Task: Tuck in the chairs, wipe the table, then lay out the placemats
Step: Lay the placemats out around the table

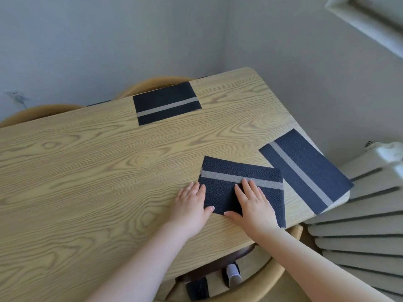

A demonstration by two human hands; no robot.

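Observation:
Three dark navy placemats with a grey stripe lie on the light wooden table (87, 171). One placemat (166, 103) sits at the far edge. Another placemat (305, 171) lies at the right end and overhangs the edge. The nearest placemat (239, 175) lies by the near edge. My left hand (193, 205) rests flat at its left border, thumb on the mat. My right hand (254, 204) presses flat on the mat, fingers straight up to the grey stripe.
Two wooden chair backs (152, 83) (37, 112) show behind the far edge. A chair (277, 273) sits under the near edge below my arms. A white radiator (357, 232) stands to the right. A wall socket (18, 98) is at the left.

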